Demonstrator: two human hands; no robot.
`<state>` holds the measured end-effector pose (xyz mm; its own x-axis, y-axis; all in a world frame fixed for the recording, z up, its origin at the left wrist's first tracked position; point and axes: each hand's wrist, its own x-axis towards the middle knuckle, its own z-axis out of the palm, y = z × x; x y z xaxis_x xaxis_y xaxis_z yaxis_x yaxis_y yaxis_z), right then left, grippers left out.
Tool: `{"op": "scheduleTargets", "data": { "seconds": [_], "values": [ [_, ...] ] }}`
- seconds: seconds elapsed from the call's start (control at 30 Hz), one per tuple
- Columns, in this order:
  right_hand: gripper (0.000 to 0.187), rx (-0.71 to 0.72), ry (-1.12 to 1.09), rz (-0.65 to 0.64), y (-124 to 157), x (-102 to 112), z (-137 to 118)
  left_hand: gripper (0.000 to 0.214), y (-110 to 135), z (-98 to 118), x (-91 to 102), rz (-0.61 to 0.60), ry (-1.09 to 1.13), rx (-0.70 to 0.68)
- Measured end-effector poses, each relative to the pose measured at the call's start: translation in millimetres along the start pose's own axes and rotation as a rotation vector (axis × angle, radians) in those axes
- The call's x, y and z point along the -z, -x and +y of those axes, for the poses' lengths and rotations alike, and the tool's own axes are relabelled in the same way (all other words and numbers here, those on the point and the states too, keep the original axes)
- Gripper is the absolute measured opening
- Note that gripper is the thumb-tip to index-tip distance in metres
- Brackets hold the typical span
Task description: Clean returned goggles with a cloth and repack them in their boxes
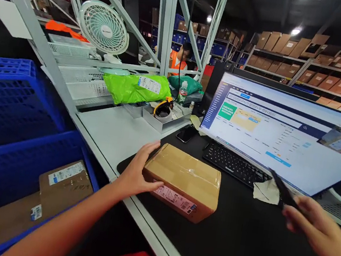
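Observation:
A taped brown cardboard parcel (pixel 185 181) with a pink-white shipping label on its near side lies on the black desk mat (pixel 236 245). My left hand (pixel 139 170) grips the parcel's left end, thumb on the near side, fingers over the top. My right hand (pixel 311 217) hovers at the right, blurred, closed round a thin dark tool (pixel 281 189) that points up and left toward the keyboard (pixel 232 164).
A wide monitor (pixel 285 132) stands behind the keyboard; a crumpled paper scrap (pixel 266 191) lies beside it. A phone (pixel 185 133), a green mailer bag (pixel 136 88), a tape roll (pixel 162 109) and a fan (pixel 104 27) sit farther back. Blue crates (pixel 10 129) with boxes stand left. A person in an orange vest (pixel 180 59) works beyond.

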<state>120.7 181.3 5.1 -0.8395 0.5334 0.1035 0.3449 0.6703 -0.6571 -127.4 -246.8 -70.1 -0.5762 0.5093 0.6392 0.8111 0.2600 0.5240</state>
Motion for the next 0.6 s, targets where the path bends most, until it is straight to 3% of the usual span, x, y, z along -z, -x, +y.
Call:
{"op": "scheduleTargets", "data": {
  "seconds": [0.07,0.13,0.2,0.37,0.5,0.6],
  "values": [
    [0.032,0.107,-0.022,-0.152,-6,-24,-43,0.067,8,26,-6.5,0.214,-0.253,-0.197],
    [0.036,0.240,0.066,-0.213,-12,-45,-88,0.038,16,44,-16.2,0.254,-0.369,-0.369],
    [0.044,0.414,0.153,-0.260,-19,-64,-130,0.022,22,54,-26.9,0.298,-0.382,-0.399],
    [0.041,0.695,0.325,-0.394,-40,-109,-207,0.017,30,56,-44.2,0.429,-0.316,-0.298],
    [0.041,0.749,0.444,-0.440,-51,-135,-236,0.020,32,54,-46.8,0.436,-0.294,-0.277],
    [0.040,0.751,0.504,-0.450,-52,-140,-248,0.021,32,54,-46.0,0.438,-0.290,-0.288]
  ]
}}
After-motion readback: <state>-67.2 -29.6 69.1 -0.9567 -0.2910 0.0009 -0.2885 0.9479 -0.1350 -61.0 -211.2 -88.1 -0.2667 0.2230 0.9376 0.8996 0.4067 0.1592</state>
